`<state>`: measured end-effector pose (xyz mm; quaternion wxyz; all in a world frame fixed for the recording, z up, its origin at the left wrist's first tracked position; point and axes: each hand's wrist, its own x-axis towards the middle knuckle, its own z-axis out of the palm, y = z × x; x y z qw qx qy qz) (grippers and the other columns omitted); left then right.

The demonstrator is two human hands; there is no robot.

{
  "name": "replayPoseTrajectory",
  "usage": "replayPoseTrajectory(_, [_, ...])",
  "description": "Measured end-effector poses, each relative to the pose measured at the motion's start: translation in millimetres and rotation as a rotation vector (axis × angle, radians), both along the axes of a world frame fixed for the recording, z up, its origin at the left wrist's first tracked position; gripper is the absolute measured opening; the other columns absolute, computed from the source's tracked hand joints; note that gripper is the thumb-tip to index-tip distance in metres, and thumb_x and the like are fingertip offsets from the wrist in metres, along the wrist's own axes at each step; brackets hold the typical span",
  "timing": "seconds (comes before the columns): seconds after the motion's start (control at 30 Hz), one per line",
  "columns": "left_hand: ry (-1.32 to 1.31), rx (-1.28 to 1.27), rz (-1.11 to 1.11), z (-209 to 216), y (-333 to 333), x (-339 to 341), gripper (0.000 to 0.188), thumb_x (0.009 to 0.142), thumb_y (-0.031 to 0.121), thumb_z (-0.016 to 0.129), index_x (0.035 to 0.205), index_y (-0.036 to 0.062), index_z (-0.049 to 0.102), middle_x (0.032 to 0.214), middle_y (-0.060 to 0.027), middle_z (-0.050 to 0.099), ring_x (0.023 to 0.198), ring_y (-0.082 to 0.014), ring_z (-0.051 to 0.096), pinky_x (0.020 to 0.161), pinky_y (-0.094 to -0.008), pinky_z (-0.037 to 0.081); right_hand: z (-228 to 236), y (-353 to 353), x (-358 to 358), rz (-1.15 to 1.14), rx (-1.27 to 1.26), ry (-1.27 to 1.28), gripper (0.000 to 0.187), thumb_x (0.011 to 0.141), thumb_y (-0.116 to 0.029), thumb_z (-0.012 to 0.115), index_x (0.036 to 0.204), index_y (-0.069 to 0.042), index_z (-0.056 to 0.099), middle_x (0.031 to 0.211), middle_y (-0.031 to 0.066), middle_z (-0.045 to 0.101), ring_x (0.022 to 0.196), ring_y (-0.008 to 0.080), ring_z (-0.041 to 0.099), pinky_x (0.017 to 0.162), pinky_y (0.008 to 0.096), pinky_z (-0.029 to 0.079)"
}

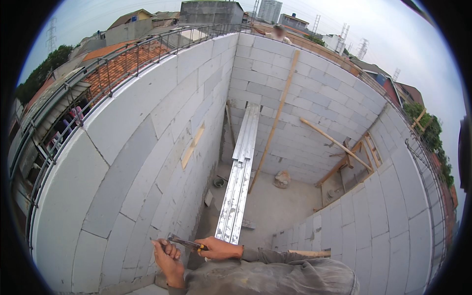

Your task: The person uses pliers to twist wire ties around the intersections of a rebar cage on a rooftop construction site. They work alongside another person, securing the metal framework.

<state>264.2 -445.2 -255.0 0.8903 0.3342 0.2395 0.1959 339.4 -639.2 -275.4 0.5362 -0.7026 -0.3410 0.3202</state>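
In my right hand (220,248) is a pair of pliers (183,242) with yellow and black handles, its metal head pointing left. Just below and left of the jaws, my left hand (169,261) has its fingers curled together; anything in its grip is too small to make out. The plier head is right at the left fingertips. Both hands are close together in front of my grey-sleeved body, high above the floor and near the left block wall (142,187).
Long silvery metal channels (235,201) stretch away from beneath my hands toward the far wall. Wooden poles (275,123) lean there. Rebar (105,61) runs along the left wall top. Far below lie a sack (281,179) and a bucket (218,182). Another person (279,34) is behind the far wall.
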Motion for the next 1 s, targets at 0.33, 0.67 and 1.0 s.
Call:
replayPoseTrajectory(0.33, [0.212,0.206,-0.001,-20,15,-19,0.059,0.109,0.059,0.038,0.090,0.0049,0.055,0.059,0.0045,0.031,0.045,-0.0061,0.029,0.039,-0.0238,0.025,107,-66,98,-0.671,0.513,0.336,0.046,0.107,-0.018,0.055,0.148,0.001,0.045,0.102,0.0072,0.067,0.080,0.0145,0.068,0.070,0.0323,0.062])
replayPoseTrajectory(0.67, [0.188,0.597,-0.113,-44,12,-17,0.068,0.112,0.053,0.034,0.075,0.0006,0.058,0.059,0.0048,0.036,0.053,-0.0045,0.034,0.048,-0.0255,0.024,379,-226,187,-0.852,1.123,-0.394,0.041,0.108,-0.015,0.047,0.141,0.010,0.047,0.107,0.0146,0.062,0.088,0.0189,0.061,0.073,0.0320,0.056])
replayPoseTrajectory(1.0, [0.185,0.670,-0.210,-31,4,-26,0.064,0.113,0.043,0.036,0.073,-0.0015,0.058,0.064,0.0050,0.042,0.059,-0.0048,0.034,0.053,-0.0269,0.022,330,-130,138,-0.643,1.049,-0.119,0.041,0.106,-0.013,0.048,0.141,0.009,0.048,0.100,0.0099,0.063,0.078,0.0145,0.061,0.061,0.0284,0.052])
